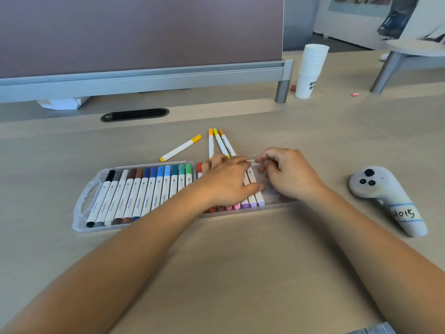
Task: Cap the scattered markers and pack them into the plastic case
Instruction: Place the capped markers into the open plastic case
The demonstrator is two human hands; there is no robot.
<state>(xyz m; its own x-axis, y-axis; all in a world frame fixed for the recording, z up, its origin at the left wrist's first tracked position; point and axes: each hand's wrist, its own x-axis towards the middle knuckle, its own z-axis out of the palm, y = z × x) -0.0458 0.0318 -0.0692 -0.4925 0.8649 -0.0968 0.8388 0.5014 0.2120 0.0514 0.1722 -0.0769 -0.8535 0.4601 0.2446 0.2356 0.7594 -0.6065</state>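
Currently, a head-worn view looks down at a pale wooden desk (pixel 240 261) where a clear plastic case (pixel 81 203) lies opened flat in two halves. Its left half holds a full row of capped markers (pixel 144 191), running from black through browns and blues to green. Its right half holds a row of warm and purple markers (pixel 252 201), partly covered by both hands.

The person's left grip (pixel 226 184) lies released and flat across this right-hand row, its straight fingers pressing on the marker barrels. The right grip (pixel 286 174) sits at the far right corner of the same half with curled fingers. Whether it grasps a marker, the case rim or nothing cannot be told.

Beyond the case, a yellow marker (pixel 180 148) lies alone and aslant, with both ends capped. Beside it, three orange and yellow markers (pixel 220 143) fan out, with their near ends hidden behind the left grip.

The step in hand appears to be seating and squaring the right-hand row, with packing mostly done. Next, the four loose markers probably need fetching, a cap check, and laying into the free space at the right end.

A white game controller (pixel 385 196) lies to the right.
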